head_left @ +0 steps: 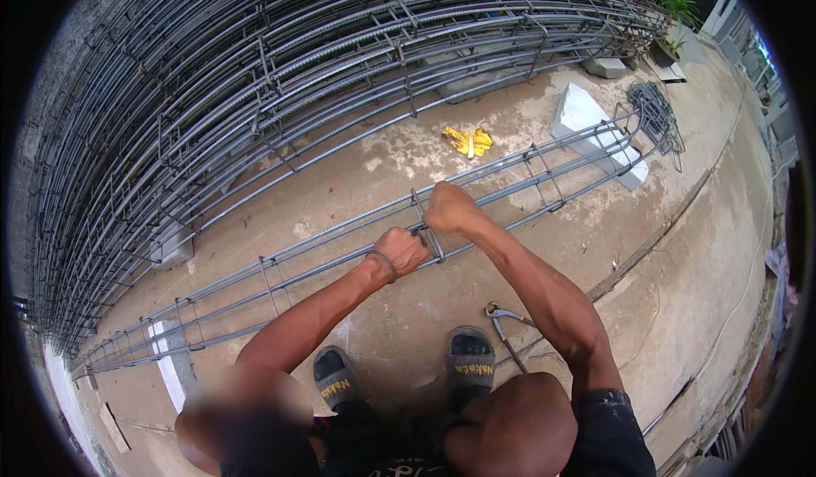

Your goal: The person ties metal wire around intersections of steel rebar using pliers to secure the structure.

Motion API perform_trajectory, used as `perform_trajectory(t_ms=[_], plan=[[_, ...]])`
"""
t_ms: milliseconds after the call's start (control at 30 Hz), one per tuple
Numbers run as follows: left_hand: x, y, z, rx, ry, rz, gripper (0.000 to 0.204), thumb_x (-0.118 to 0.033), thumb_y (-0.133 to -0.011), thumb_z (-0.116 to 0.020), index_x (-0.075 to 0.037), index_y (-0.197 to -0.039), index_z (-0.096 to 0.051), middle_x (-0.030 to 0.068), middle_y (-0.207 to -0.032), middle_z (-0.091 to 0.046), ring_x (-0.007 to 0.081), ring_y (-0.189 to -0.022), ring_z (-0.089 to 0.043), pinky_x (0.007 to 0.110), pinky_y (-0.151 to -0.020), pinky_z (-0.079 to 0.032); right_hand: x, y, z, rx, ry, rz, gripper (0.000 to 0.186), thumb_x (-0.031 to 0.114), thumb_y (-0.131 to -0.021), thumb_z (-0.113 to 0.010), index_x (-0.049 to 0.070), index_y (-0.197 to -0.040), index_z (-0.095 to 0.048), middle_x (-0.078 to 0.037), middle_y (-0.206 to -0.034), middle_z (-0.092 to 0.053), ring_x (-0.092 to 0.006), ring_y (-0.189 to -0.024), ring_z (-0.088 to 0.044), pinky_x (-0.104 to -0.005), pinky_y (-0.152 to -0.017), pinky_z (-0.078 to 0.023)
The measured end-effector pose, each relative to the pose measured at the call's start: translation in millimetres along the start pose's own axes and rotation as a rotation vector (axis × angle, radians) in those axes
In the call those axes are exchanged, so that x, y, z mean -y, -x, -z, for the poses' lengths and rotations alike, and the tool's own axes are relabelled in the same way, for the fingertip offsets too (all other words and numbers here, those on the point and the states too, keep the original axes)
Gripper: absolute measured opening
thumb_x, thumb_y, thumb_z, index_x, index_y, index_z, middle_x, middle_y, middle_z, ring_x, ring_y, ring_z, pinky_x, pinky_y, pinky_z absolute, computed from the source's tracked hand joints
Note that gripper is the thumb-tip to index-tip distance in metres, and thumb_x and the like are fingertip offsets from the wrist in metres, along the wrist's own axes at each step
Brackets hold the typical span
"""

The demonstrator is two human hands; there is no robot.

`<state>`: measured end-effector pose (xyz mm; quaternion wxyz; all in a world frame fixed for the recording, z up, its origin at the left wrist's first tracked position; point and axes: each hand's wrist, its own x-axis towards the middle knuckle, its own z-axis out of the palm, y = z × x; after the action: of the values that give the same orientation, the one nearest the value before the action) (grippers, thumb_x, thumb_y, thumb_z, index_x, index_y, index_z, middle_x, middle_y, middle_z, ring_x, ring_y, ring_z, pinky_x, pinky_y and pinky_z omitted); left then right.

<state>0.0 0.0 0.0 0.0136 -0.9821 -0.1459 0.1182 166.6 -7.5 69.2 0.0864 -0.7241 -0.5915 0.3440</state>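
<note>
A long, narrow rebar cage (340, 232) runs slantwise in front of me, made of ribbed steel bars with square stirrups spaced along it. Both of my hands are closed at one stirrup (436, 246) near its middle. My left hand (401, 252), with a dark band at the wrist, is wrapped at its near left side, over the bars. Just beyond and to the right, my right hand (452, 208) makes a fist against the stirrup's upper part. The fingertips of both hands are mostly hidden.
Stacked rebar cages (297, 69) fill the far left. Concrete blocks (586, 120) (172, 358) prop the cage's ends. Yellow gloves (467, 141) lie beyond it, a wire coil (653, 111) at far right. Pincers (507, 337) rest on the concrete floor beside my right sandal (472, 358).
</note>
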Motion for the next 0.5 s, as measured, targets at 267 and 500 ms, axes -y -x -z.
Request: perform_trajectory(t_ms=[267, 500], plan=[[0, 13, -13, -0.536, 0.552, 0.351, 0.015, -0.019, -0.077, -0.069, -0.005, -0.077, -0.064, 0.0168, -0.067, -0.063, 0.0390, -0.067, -0.063, 0.045, -0.059, -0.050, 1, 1, -8, 0.017, -0.137, -0.019, 0.030, 0.010, -0.067, -0.061, -0.012, -0.087, -0.066, -0.035, -0.091, -0.063, -0.0428, -0.092, -0.066, -0.0449, -0.080, -0.052], [13, -5, -14, -0.423, 0.372, 0.467, 0.032, -0.022, -0.074, -0.073, -0.004, -0.098, -0.061, 0.0162, -0.085, -0.063, 0.0371, -0.076, -0.063, 0.046, -0.066, -0.051, -5, 0, -5, 0.033, -0.083, -0.014, 0.029, 0.011, -0.069, -0.062, -0.012, -0.086, -0.067, -0.034, -0.091, -0.063, -0.0421, -0.093, -0.066, -0.0443, -0.079, -0.052]])
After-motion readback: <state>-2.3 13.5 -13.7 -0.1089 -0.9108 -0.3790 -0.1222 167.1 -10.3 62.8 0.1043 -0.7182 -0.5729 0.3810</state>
